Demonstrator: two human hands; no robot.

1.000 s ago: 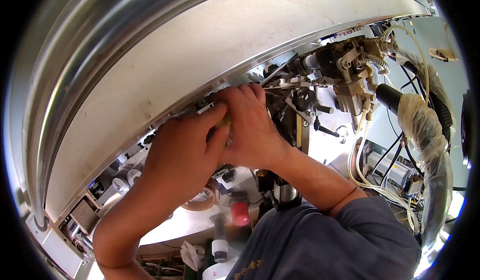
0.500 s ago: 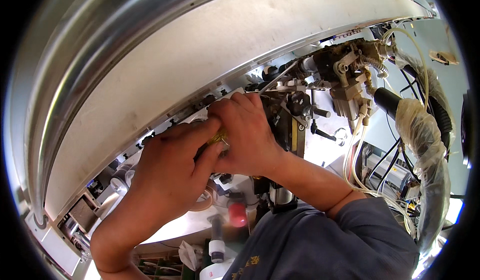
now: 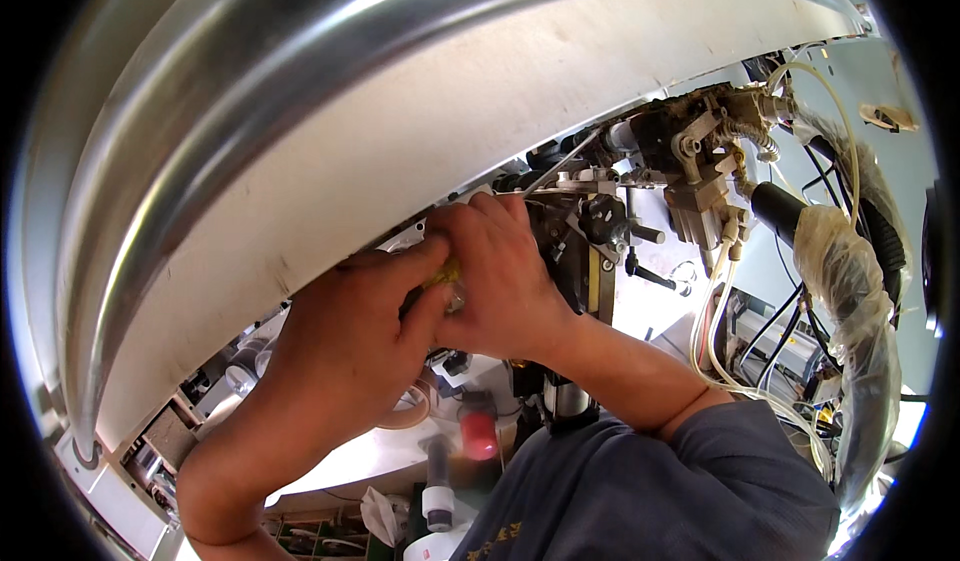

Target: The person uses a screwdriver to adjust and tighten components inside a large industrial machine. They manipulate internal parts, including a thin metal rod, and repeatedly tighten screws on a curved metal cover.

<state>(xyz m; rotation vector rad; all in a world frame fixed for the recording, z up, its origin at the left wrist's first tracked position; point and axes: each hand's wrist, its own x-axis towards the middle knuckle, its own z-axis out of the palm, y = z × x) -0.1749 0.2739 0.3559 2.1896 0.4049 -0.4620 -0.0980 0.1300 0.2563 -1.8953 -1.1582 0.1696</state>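
My left hand [image 3: 355, 326] and my right hand [image 3: 500, 286] meet under the edge of a large pale panel. Both are closed round a yellow, partly see-through handle [image 3: 443, 275], mostly hidden by the fingers. A thin metal shaft [image 3: 562, 165] runs from beyond my right fingertips up to the machine parts. It lines up with the handle, so together they look like a screwdriver, though the join is hidden. Right of my right hand sits the machine assembly [image 3: 605, 216], with black knobs, levers and metal blocks.
The white panel [image 3: 400, 151] and its thick metal rim [image 3: 300, 36] arch overhead. Cables and a plastic-wrapped hose [image 3: 845, 281] hang on the right. Below my hands are a red-capped part [image 3: 478, 435], a tape roll [image 3: 408, 408] and a grey-and-white tube [image 3: 437, 486].
The view has shifted, so the panel covers more of the area above my hands and hides part of the left fingers. Both hands keep their hold on the handle.
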